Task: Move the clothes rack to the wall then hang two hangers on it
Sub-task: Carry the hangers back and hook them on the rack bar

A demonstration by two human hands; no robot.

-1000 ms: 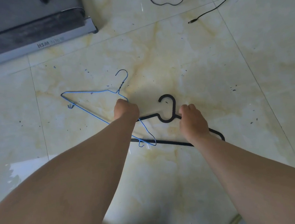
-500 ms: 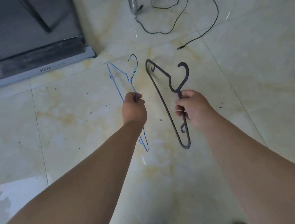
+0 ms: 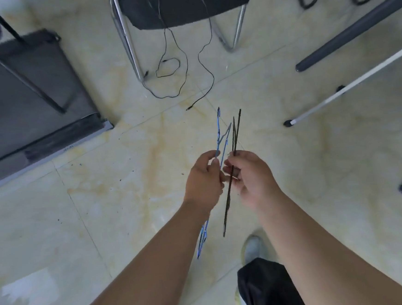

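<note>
Head view: left hand (image 3: pixel 203 179), right hand (image 3: pixel 253 177) side by side, each gripping a hanger.

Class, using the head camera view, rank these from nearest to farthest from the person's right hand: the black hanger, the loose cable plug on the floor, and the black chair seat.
1. Black hanger: gripped in the right hand itself.
2. Cable plug: on the floor tiles, ahead and slightly left.
3. Black chair seat: at the top of the view, farthest ahead.

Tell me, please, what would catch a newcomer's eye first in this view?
At centre, the left hand grips a blue wire hanger and the right hand a black hanger, both seen edge-on above the floor. Behind them, a thin black cable trails under a chair.
</note>
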